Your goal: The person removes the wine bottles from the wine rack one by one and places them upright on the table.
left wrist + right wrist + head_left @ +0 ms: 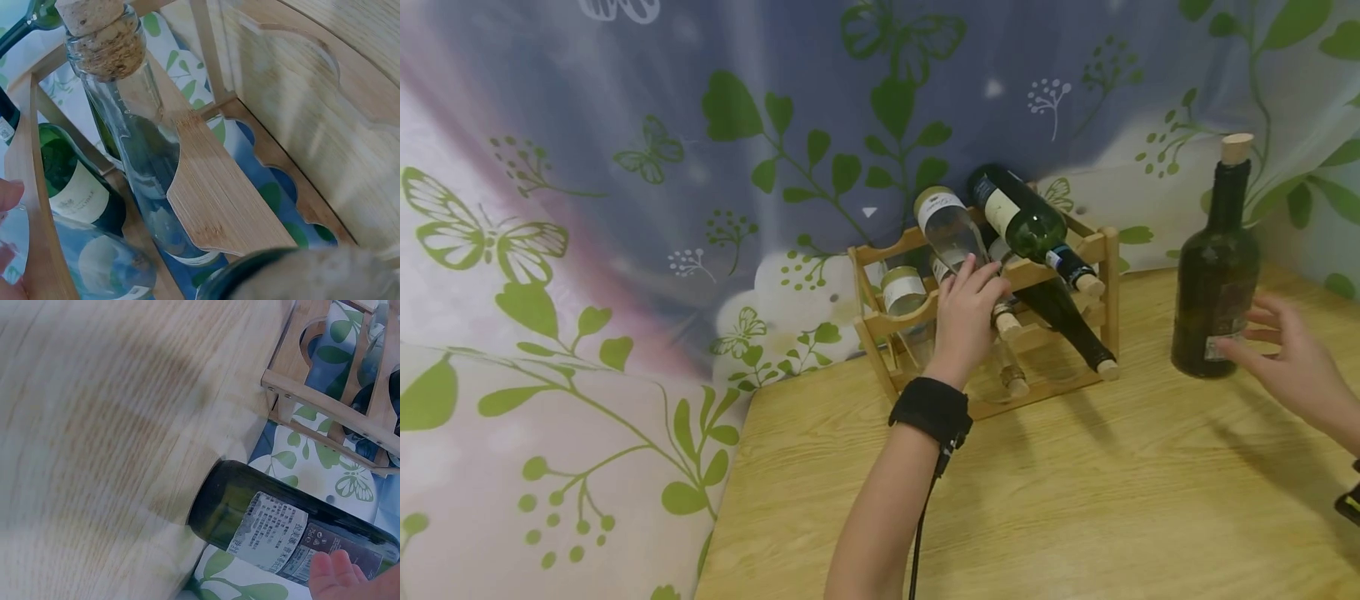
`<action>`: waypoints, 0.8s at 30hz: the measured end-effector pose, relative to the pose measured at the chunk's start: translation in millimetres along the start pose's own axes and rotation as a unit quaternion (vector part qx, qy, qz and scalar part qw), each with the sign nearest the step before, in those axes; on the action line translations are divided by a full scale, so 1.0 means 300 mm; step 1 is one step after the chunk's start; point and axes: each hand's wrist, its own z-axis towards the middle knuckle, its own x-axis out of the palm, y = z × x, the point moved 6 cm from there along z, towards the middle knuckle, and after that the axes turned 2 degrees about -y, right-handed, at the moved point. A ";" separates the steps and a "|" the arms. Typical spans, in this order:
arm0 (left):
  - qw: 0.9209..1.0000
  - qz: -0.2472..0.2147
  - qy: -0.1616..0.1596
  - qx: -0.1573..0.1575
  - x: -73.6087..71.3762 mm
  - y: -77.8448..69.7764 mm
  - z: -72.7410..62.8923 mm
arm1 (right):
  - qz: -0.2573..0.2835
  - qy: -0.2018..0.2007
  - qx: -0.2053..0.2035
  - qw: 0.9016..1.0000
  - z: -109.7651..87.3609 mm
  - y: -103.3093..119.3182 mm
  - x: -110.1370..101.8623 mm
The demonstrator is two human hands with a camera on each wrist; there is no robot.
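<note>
In the head view, my left hand (pixel 966 321) reaches over the wooden wine rack (pixel 917 317), its fingers lying on a clear corked bottle (pixel 951 225) in the top tier. Those fingers (pixel 7 195) show at the left edge of the left wrist view, beside clear glass. At the right, a dark green wine bottle (pixel 1213 275) with a cork stands upright on the table. My right hand (pixel 1292 358) is beside its lower part, thumb and fingers spread apart. The bottle's printed back label (pixel 269 531) faces the right wrist camera, with fingertips right at it.
A green bottle (pixel 1022 212) with a pale label lies in the rack's top tier, and another dark bottle (pixel 1060 317) below it. More clear bottles (pixel 904 292) lie in the rack. The wood-grain table (pixel 1075 500) meets a leaf-patterned cloth (pixel 647 250) behind.
</note>
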 end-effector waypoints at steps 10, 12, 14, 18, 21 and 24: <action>0.991 -0.116 -0.057 0.039 -0.057 -0.062 -0.040 | 0.012 -0.028 -0.028 0.999 -0.006 0.002 0.013; 0.985 -0.149 -0.079 0.042 -0.083 -0.078 -0.055 | 0.019 -0.030 -0.045 0.998 -0.018 0.028 0.012; 0.977 -0.176 -0.109 0.050 -0.115 -0.095 -0.071 | 0.017 -0.032 -0.055 0.998 -0.029 0.055 0.015; 0.963 -0.199 -0.157 0.087 -0.175 -0.145 -0.111 | 0.015 -0.031 -0.080 0.996 -0.047 0.107 0.027; 0.954 -0.204 -0.182 0.121 -0.216 -0.191 -0.148 | 0.016 -0.032 -0.098 0.995 -0.059 0.142 0.035; 0.941 -0.215 -0.212 0.152 -0.263 -0.232 -0.188 | 0.011 -0.037 -0.118 0.992 -0.073 0.177 0.045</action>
